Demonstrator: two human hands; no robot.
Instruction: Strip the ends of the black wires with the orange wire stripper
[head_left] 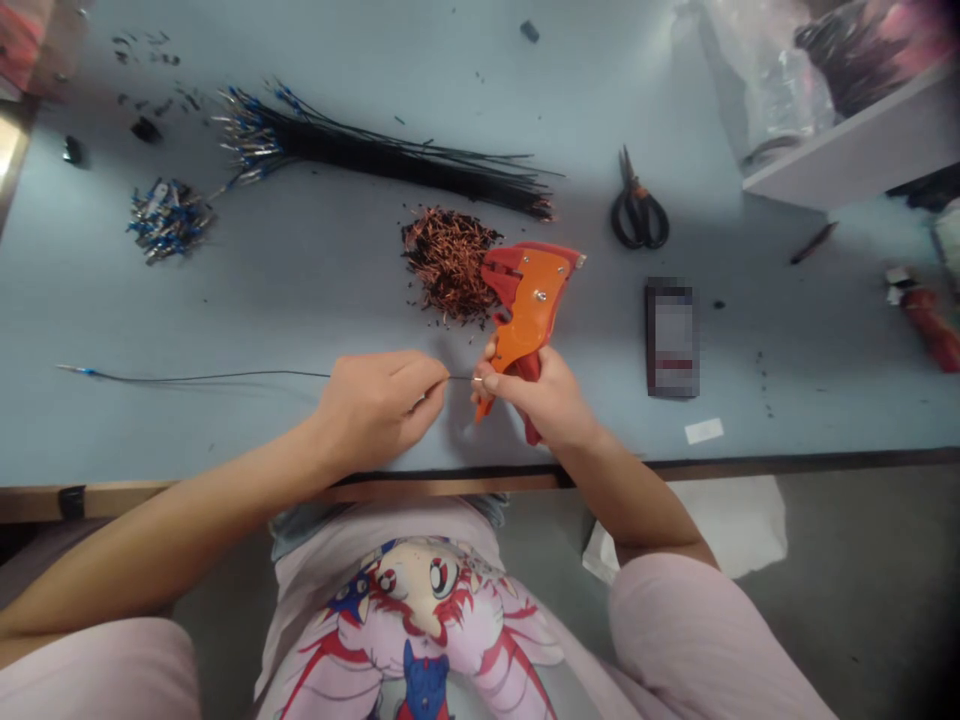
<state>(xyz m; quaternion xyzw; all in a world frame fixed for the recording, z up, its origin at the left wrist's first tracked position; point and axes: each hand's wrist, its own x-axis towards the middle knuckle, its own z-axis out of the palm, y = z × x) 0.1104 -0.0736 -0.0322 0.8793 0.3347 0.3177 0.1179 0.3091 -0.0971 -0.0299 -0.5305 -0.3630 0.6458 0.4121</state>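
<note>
Just beside the right hand [551, 395], the curled left hand [384, 402] pinches wire [217, 377].

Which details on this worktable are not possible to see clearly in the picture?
Head view:
Black wire: middle stretch hidden inside the left hand.
Orange tool: handle partly covered by the right hand.
Dark device: screen pixelated, unreadable.
Clear plastic bag: cut off by the top edge.
White slip: any marking too small to read.

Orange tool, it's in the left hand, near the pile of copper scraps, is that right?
The hand is wrong: in the head view, the right hand holds the orange tool, near the pile of copper scraps.
</note>
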